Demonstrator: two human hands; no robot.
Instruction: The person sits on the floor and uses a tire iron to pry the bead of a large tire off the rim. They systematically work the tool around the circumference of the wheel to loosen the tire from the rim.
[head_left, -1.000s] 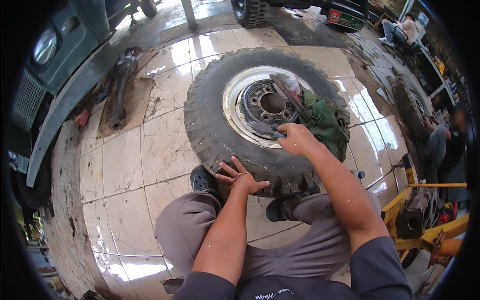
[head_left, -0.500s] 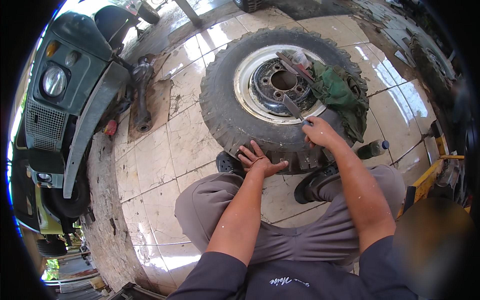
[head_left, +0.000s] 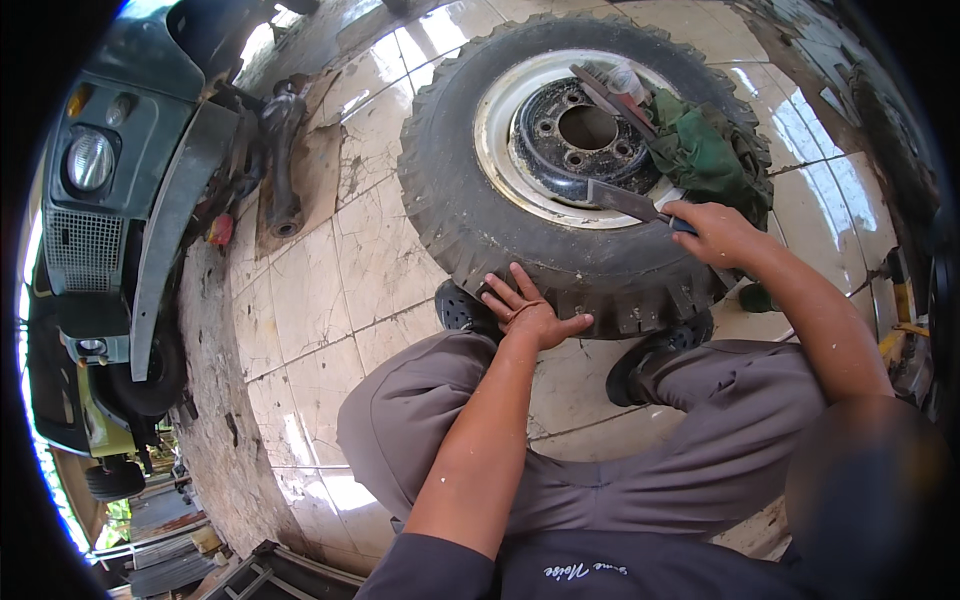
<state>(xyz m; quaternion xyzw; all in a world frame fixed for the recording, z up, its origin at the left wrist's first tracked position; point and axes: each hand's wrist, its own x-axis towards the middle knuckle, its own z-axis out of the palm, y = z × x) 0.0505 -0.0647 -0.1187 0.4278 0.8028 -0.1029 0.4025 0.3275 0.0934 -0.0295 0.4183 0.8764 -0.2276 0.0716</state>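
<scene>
tyre [head_left: 445,190]: rough matt rubber | scraper [head_left: 622,203]: dull metal blade | rag [head_left: 705,148]: matt cloth | tiles [head_left: 308,312]: glossy

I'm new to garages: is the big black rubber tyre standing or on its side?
On its side: the tyre has its white metal rim facing up, with a bunched green cloth resting on top.

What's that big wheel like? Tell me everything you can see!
The wheel lies on its side on the tiled floor. Its dusty, rubbery-looking black tire has chunky tread. Inside sits a whitish, stained, metal-looking rim with a black centre, one big hole and smaller bolt holes. Green cloth drapes its right side, beside flat strips lying across it. The left grip rests spread on the near tread; the right grip holds a scraper over the rim; whether it touches is unclear.
</scene>
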